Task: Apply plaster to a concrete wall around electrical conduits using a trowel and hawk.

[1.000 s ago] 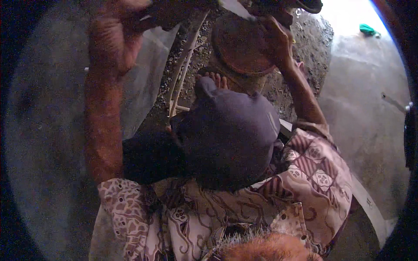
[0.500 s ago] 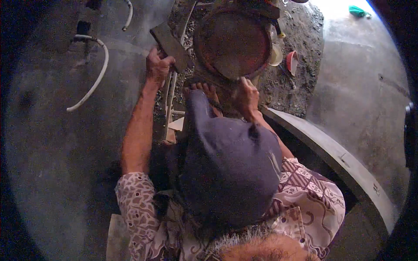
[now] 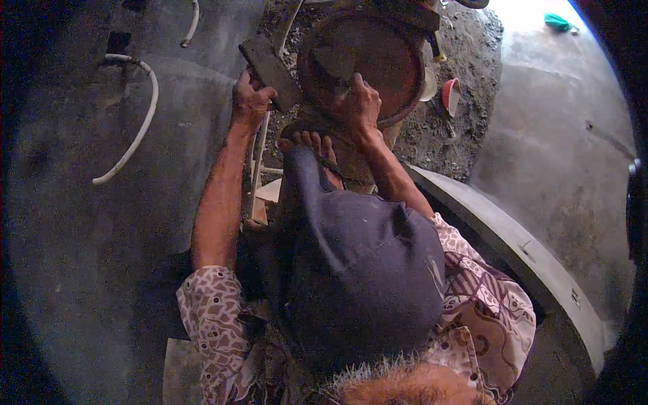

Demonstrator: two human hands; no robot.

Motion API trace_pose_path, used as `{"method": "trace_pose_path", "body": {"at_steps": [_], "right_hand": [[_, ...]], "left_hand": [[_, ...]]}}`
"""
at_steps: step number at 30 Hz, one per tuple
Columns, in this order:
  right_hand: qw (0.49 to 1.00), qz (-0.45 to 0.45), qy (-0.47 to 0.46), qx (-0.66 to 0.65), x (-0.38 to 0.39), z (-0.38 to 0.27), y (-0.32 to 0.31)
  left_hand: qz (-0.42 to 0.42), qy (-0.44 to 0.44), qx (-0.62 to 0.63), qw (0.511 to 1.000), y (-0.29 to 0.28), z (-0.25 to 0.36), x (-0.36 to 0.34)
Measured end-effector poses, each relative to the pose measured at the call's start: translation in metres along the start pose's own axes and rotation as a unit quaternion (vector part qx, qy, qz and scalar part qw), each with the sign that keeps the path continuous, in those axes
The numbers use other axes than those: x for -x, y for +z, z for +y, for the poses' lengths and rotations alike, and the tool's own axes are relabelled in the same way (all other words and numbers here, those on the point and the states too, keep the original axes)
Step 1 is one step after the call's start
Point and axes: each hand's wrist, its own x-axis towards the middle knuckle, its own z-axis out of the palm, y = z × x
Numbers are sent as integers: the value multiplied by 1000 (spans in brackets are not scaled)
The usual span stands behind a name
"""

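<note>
My left hand (image 3: pixel 251 101) grips a plasterer's float (image 3: pixel 273 71), a dark, flat rectangular board held tilted beside the basin; its handle is mostly hidden by my fingers. My right hand (image 3: pixel 363 104) is closed over the near part of a round reddish-brown basin (image 3: pixel 414 84). From its fist a dim, flat grey blade (image 3: pixel 334 59), like a trowel's, reaches into the basin; its handle is hidden in my fingers. What lies inside the basin is dark and hard to make out.
My bare toes (image 3: pixel 314 140) are close to the basin's near side. Right of it lie a red bowl (image 3: pixel 451 96) and a pale round container (image 3: pixel 428 86) on gritty ground. A curved pale pipe (image 3: pixel 150 108) stands out at left. A curved grey ledge (image 3: pixel 513 233) runs along the right.
My right hand has moved forward and left over the basin, and the blade has gone deeper toward its far side. The left hand with the float has shifted slightly right.
</note>
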Motion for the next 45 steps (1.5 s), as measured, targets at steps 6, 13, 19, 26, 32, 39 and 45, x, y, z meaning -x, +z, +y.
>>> {"method": "trace_pose_path", "body": {"at_steps": [6, 13, 19, 26, 32, 39, 45], "right_hand": [[999, 29, 37, -5, -30, 2, -6], [998, 50, 17, -32, -50, 18, -5], [992, 78, -79, 53, -59, 70, -12], [975, 4, -223, -21, -111, 156, -83], [947, -76, -281, 138, -182, 179, -94], [923, -181, -288, 176, -234, 157, -85], [924, -215, -301, 97, -233, 132, -76]], "left_hand": [[-18, -1, -21, 1000, 13, 4, -2], [-8, 17, -30, 999, 0, -12, -14], [-5, 41, -56, 998, -3, -15, -22], [-35, -53, 42, 997, -2, 4, -22], [-81, 6, -14, 997, -9, -21, -45], [-84, -55, -49, 994, -16, 2, -25], [-98, -25, 7, 995, -24, -6, -10]]}}
